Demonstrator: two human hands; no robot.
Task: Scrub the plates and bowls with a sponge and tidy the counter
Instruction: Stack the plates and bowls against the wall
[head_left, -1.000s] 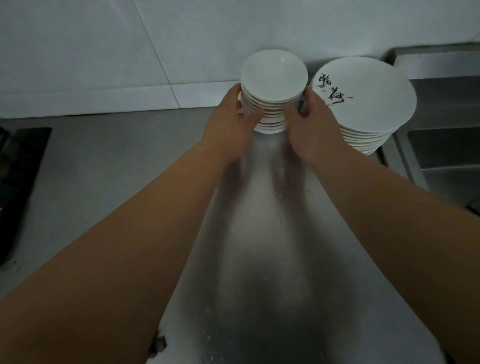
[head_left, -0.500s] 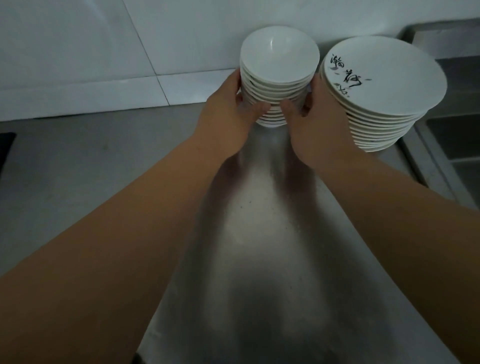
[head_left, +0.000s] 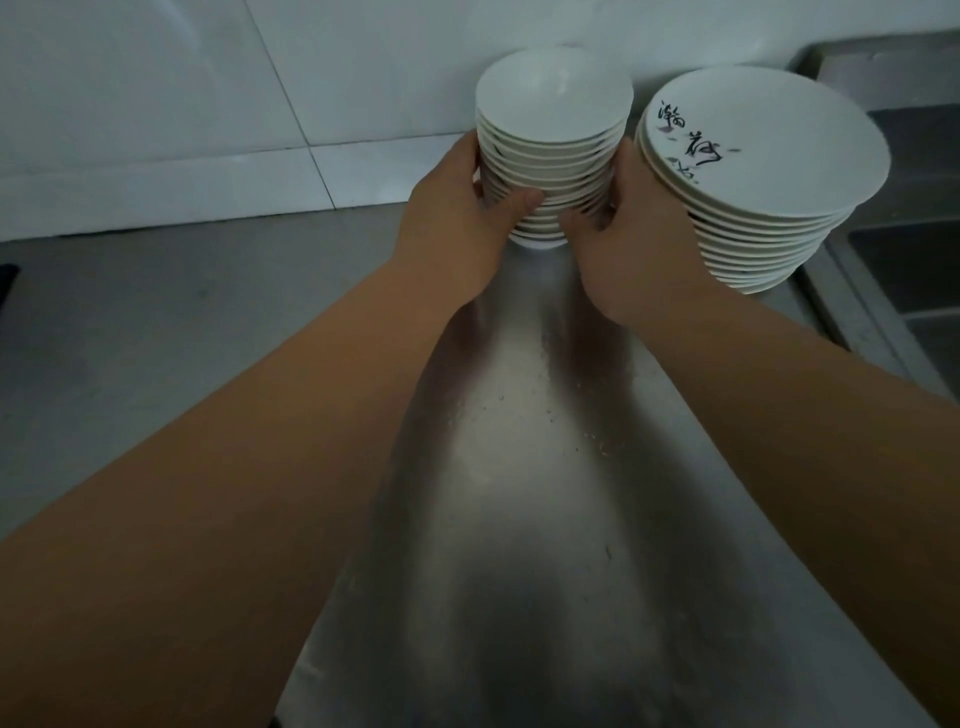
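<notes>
A tall stack of small white bowls (head_left: 553, 104) stands at the back of the steel counter (head_left: 519, 467), against the white wall. My left hand (head_left: 457, 208) grips the stack's left side with its thumb across the front. My right hand (head_left: 628, 234) grips the right side, thumb at the lower front. To the right, touching my right hand, stands a stack of larger white plates (head_left: 769, 156) with black brush writing on the top one. No sponge is in view.
A steel sink basin (head_left: 919, 249) lies at the right edge, past the plates. A white tiled wall (head_left: 208, 104) rises behind the counter. A dark object (head_left: 8, 280) shows at the far left edge. Water drops speckle the counter in front of the stacks.
Both hands stay on the bowl stack. The stacks have shifted slightly in view as my head moved; my thumbs sit a little lower on the stack's front.
</notes>
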